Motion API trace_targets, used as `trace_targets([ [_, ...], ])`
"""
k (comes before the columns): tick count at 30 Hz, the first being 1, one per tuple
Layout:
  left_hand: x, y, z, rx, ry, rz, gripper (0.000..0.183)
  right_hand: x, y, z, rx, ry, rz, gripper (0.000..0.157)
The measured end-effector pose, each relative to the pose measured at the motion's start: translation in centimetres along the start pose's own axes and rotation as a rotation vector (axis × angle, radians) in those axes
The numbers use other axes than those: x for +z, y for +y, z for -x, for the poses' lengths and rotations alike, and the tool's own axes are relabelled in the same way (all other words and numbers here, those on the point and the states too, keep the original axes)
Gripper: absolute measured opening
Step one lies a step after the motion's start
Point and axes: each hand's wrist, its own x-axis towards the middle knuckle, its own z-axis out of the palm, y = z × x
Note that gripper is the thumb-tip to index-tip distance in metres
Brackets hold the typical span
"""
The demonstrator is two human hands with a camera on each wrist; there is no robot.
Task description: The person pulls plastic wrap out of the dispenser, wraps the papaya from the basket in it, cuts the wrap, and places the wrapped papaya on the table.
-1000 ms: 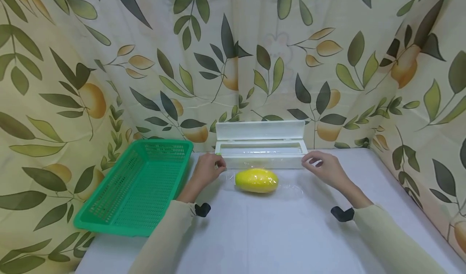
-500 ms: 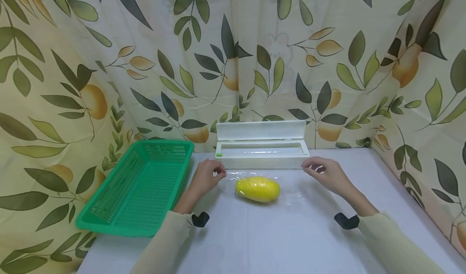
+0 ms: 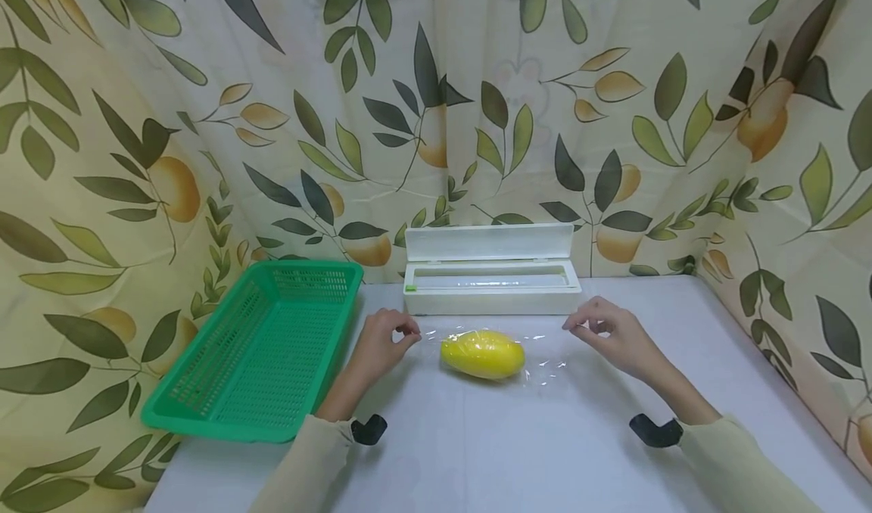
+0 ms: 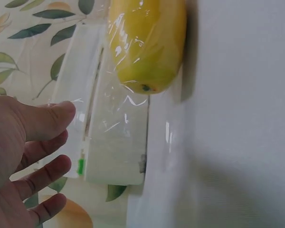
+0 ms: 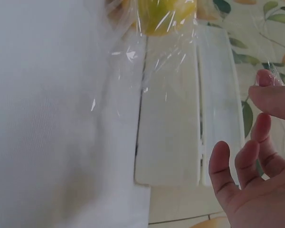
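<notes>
A long oval yellow fruit (image 3: 482,354), papaya-like with a greenish end, lies on the white cloth under clear plastic wrap (image 3: 545,369). My left hand (image 3: 381,343) pinches the wrap at its far left corner between thumb and fingertips. On the other side, my right hand (image 3: 616,335) pinches the far right corner; in the right wrist view, a bit of wrap (image 5: 275,73) shows at the index fingertip. The film is stretched between both hands, over the fruit (image 4: 149,42). Other fingers of each hand are loosely bent.
Just beyond the fruit stands a white wrap dispenser box (image 3: 493,303), its lid (image 3: 488,244) raised and a green slider (image 3: 410,288) at its left end. A green mesh basket (image 3: 266,354) sits at the left. Leaf-patterned curtains (image 3: 436,195) close off the back and sides.
Both hands have drawn back from the dispenser box toward the body, pulling the wrap's far edge nearer over the fruit. The fruit has shifted slightly nearer.
</notes>
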Motion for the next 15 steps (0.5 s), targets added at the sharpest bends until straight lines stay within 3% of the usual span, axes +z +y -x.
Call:
trace_targets([
  [6, 0.2, -0.2, 1.3, -0.016, 0.042, 0.015, 0.01, 0.4, 0.2, 0.9, 0.011, -0.045, -0.081, 0.011],
  [15, 0.3, -0.6, 2.9, 0.086, 0.145, 0.107, 0.014, 0.3, 0.9, 3.1, 0.021, -0.143, -0.217, 0.012],
])
